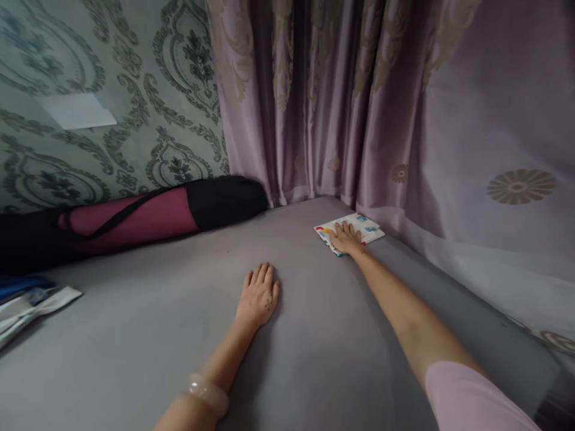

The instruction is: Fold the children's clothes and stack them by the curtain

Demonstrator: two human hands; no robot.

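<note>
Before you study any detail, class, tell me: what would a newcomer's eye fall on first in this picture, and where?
Probably the long black and magenta bag, lying at the left before the patterned wall. Next, the right hand, spread on a flat white item with a colourful print near the purple curtain. The left hand lies flat on the grey surface.

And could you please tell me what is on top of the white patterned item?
The right hand lies on the item, hiding the print beneath it; coloured shapes show around the hand.
</note>
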